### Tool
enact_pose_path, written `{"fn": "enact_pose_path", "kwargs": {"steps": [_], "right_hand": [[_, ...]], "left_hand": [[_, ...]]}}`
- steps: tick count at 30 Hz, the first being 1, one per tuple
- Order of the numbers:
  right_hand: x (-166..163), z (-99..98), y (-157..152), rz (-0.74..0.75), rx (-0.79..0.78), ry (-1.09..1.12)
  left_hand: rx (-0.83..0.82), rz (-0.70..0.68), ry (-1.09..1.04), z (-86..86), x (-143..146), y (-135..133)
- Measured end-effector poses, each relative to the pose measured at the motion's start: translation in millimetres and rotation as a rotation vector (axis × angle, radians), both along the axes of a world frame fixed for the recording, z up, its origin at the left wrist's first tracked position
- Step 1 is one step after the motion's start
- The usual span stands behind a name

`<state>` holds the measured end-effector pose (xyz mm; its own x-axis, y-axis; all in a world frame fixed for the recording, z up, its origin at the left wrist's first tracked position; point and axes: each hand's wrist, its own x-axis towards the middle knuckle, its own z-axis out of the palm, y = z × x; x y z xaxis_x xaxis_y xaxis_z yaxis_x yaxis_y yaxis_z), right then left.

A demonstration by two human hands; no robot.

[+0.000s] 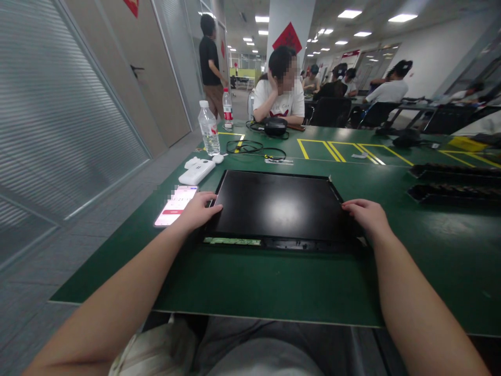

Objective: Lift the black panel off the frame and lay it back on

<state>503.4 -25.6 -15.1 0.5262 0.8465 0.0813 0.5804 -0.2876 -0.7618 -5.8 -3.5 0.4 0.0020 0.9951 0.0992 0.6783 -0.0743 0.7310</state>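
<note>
A dark, flat LCD screen panel [274,206] lies face up on the green table in front of me. A narrow green circuit board [232,241] runs along the left part of its near edge. My left hand [200,209] grips the panel's left edge, thumb on top and fingers at the side, partly hidden. At the right edge, my right hand [366,214] is closed in a pinch on the rim near the far corner. Just left of my left hand lies a phone [176,206] with its display lit.
Beyond the phone are a white device [197,171] and a water bottle [209,128]. Black cable [246,147] coils behind the panel. Long dark strips [454,193] lie to the right. A person [282,89] sits across the green table [274,292]; a red-labelled bottle [227,107] stands nearby.
</note>
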Motion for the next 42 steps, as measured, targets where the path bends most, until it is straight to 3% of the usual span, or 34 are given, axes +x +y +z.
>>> {"fn": "enact_pose_path", "kwargs": {"steps": [19, 30, 37, 42], "right_hand": [[-6, 5.4, -5, 0.008, 0.023, 0.120], [4, -4.4, -1, 0.047, 0.064, 0.054], [-10, 14.1, -7, 0.004, -0.071, -0.117], [-19, 22.7, -9, 0.017, -0.075, -0.178]], "left_hand": [[0.004, -0.024, 0.099, -0.1, -2, 0], [-0.019, -0.051, 0.265, -0.4, -2, 0], [0.003, -0.043, 0.267, -3.6, -3, 1], [-0.003, -0.049, 0.278, -4.3, -3, 1]]}}
